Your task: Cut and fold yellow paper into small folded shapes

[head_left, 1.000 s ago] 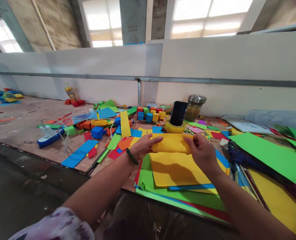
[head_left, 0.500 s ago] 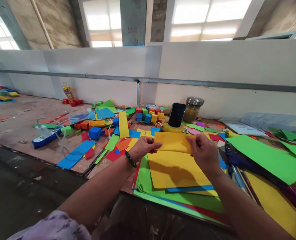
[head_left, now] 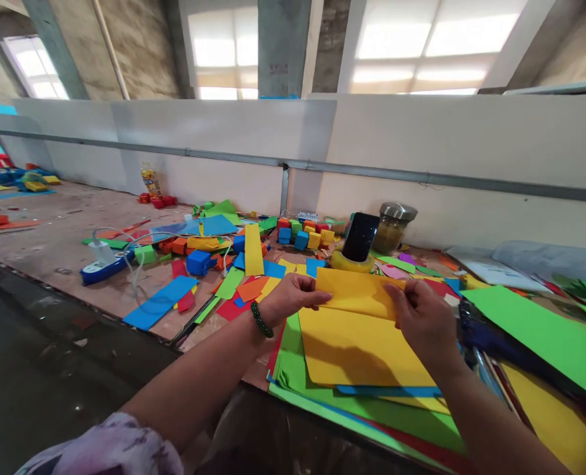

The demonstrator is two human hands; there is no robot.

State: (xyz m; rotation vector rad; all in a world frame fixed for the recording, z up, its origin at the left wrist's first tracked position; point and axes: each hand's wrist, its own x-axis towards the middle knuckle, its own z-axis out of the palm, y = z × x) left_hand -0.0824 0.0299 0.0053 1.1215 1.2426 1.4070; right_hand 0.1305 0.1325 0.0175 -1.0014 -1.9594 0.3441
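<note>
Between my two hands a yellow strip of paper [head_left: 357, 291] is held up, raised above the sheets below. My left hand [head_left: 295, 297] pinches its left end between thumb and fingers. At the right end my right hand [head_left: 424, 316] pinches it the same way. Beneath lies a larger yellow sheet [head_left: 362, 349], shaded by the hands. It rests on a stack of coloured sheets, with a green sheet [head_left: 293, 373] showing on the left. Just beyond the strip, a phone [head_left: 361, 236] leans upright on a yellow roll of tape [head_left: 352, 262].
Folded paper cubes [head_left: 301, 239] cluster behind the hands. A lidded glass jar [head_left: 393, 229] stands beside the phone. To the left are a blue power strip [head_left: 105, 269] with a white cable and a blue paper strip [head_left: 160, 303]. A long green sheet [head_left: 540, 340] lies at the right.
The view has shifted, so the whole scene sits further right and slightly lower. Both hands keep hold of the yellow strip, with little other visible change.
</note>
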